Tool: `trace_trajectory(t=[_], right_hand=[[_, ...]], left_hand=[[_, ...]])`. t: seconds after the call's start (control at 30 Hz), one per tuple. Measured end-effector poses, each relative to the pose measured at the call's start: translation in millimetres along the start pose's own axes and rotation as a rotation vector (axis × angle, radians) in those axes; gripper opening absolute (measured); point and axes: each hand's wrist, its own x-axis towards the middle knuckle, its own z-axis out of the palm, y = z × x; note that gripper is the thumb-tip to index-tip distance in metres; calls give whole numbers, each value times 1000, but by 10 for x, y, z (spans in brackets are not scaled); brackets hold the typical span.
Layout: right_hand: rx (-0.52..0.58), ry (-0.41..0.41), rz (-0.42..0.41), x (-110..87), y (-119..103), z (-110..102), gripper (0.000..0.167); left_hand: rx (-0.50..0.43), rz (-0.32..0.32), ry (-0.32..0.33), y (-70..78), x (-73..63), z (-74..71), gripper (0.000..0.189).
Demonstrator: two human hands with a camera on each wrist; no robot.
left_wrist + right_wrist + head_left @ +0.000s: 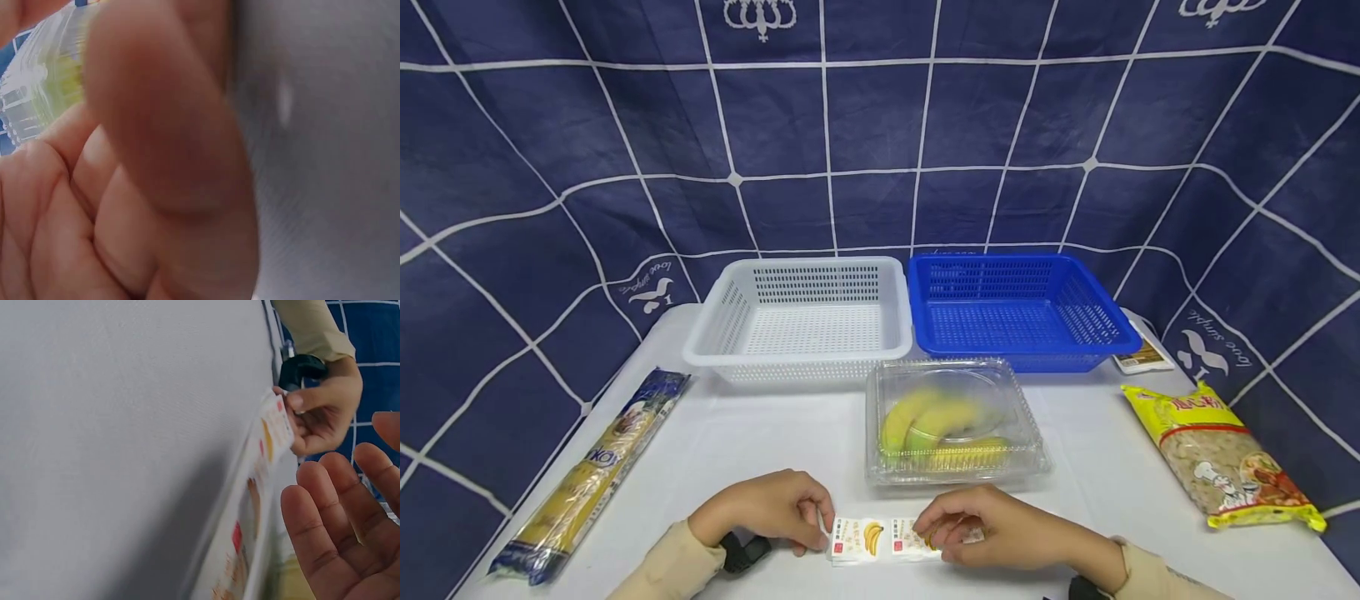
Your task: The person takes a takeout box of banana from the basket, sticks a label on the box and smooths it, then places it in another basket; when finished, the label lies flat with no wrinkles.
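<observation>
A strip of white labels (pixel 874 540) printed with bananas lies on the table in front of me. My left hand (pixel 784 510) pinches its left edge between thumb and curled fingers, also visible in the right wrist view. Over the right end hovers my right hand (pixel 992 529), its fingers loosely bent and partly covering the print. In the right wrist view these fingers (pixel 325 512) look spread beside the strip (pixel 250 506), apart from it. Just beyond stands a clear lidded plastic box (pixel 958 425) with bananas (pixel 925 421) inside. The left wrist view is mostly filled by fingers.
A white basket (pixel 797 362) and a blue basket (pixel 1015 350) stand side by side at the back. A long pasta packet (pixel 591 479) lies at the left, a yellow-ended food bag (pixel 1221 462) at the right. A flat packet (pixel 1146 354) sits beside the blue basket.
</observation>
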Motion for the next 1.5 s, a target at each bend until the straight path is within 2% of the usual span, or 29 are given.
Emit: trace_trajectory(t=[0.3, 0.47, 0.63, 0.9, 1.07, 1.23, 1.5], right_hand=[[39, -49, 21, 214, 107, 123, 30], [37, -47, 30, 306, 132, 160, 31], [24, -37, 46, 375, 155, 175, 33], [27, -48, 43, 469, 164, 226, 33], [36, -51, 11, 513, 169, 262, 31], [50, -30, 2, 551, 176, 286, 24], [29, 73, 11, 606, 160, 365, 21]], left_hand=[[-45, 22, -33, -14, 28, 4, 3], [-51, 39, -43, -26, 50, 0, 5], [-85, 46, -79, -37, 79, -14, 4], [-164, 108, -145, -18, 160, 11, 16], [-155, 130, -143, 40, 226, 48, 16], [-168, 151, -138, 66, 294, 98, 19], [-184, 173, -109, 71, 317, 146, 21]])
